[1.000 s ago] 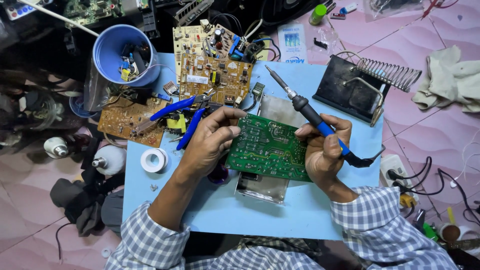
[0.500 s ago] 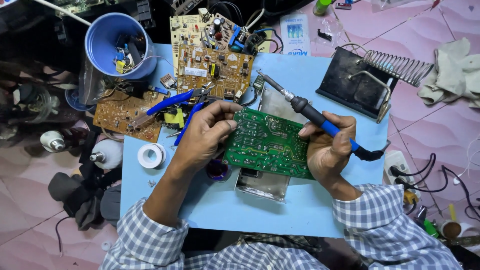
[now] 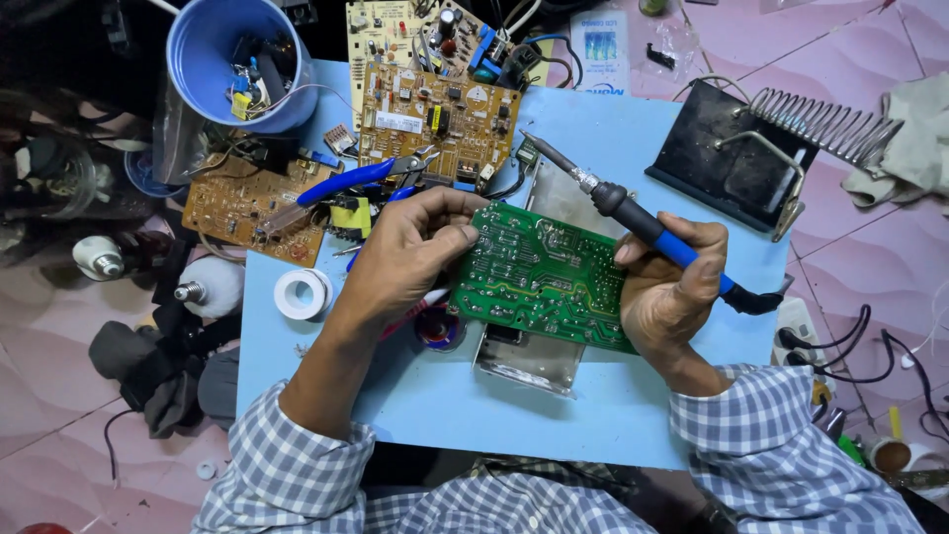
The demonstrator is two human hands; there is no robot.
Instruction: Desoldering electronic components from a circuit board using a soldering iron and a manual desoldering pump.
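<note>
A light blue table (image 3: 593, 415) carries the work. Above its middle a green circuit board (image 3: 544, 277) is held tilted, solder side up, between both hands. The left hand (image 3: 405, 262) grips its left edge, fingers (image 3: 450, 237) curled shut over the rim. The right hand (image 3: 672, 292) steadies the right edge while its fingers close around a blue-handled soldering iron (image 3: 643, 222), tip pointing up-left, clear of the board. Blue-handled pliers (image 3: 356, 181) lie just beyond the left hand, a solder roll (image 3: 301, 294) beside the wrist.

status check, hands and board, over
Left hand grips green circuit board. Right hand holds blue-handled soldering iron, tip off board. Nothing blocking.
</note>
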